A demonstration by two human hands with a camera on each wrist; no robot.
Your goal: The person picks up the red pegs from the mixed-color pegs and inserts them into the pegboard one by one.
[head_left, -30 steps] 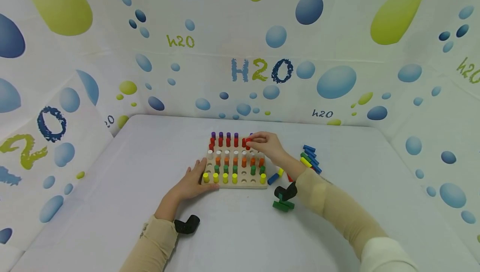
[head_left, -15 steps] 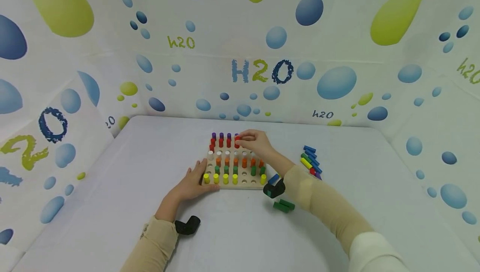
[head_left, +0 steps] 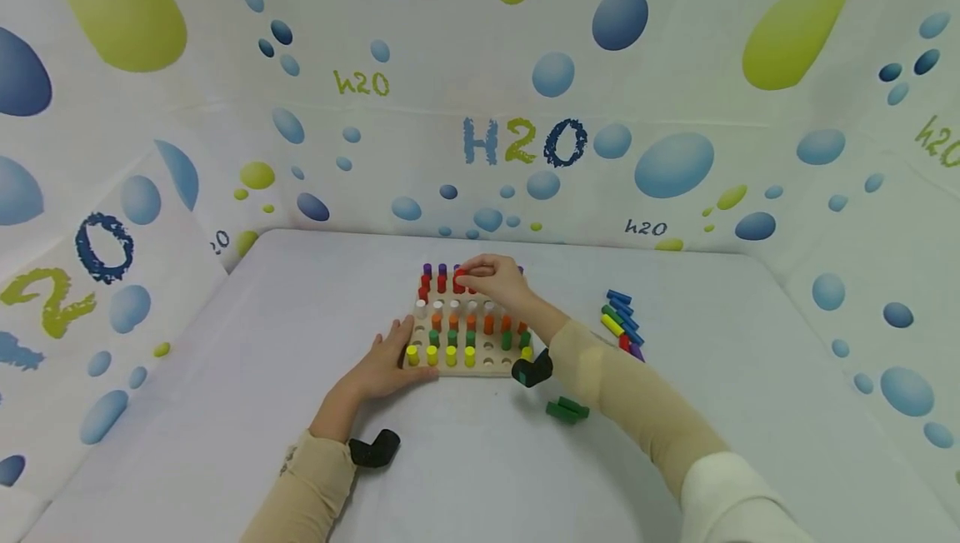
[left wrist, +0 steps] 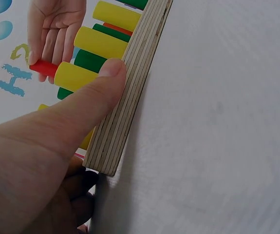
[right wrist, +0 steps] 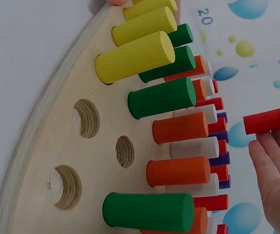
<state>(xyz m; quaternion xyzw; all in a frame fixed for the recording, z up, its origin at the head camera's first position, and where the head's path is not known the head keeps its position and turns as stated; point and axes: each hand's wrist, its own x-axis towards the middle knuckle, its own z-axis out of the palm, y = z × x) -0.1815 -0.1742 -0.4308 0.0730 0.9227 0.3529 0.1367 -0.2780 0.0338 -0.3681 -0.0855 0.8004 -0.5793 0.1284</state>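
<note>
My right hand [head_left: 498, 278] pinches a red peg [right wrist: 265, 121] between thumb and fingers. It holds the peg above the back rows of a wooden pegboard [head_left: 480, 370]. Red pegs [head_left: 425, 283] and purple pegs [head_left: 427, 269] stand there, some hidden behind this hand. My left hand [head_left: 381, 362] rests at the board's front left corner, its fingers spread along the left side. Its thumb [left wrist: 111, 73] presses the front edge. White pegs [head_left: 420, 308], orange pegs [head_left: 488, 324], green pegs [head_left: 452, 339] and yellow pegs [head_left: 432, 355] stand in the nearer rows.
Right of the board lies a loose pile of blue pegs [head_left: 621, 299], with a yellow peg [head_left: 612, 326], a red peg [head_left: 624, 343] and others. Green pegs [head_left: 567, 410] lie nearer the front. Bare holes [right wrist: 87, 118] show in the board's front rows. A patterned curtain [head_left: 420, 43] surrounds the table.
My right hand has moved left along the red row with the red peg, uncovering the row's right part. My left hand has stayed at the board's corner.
</note>
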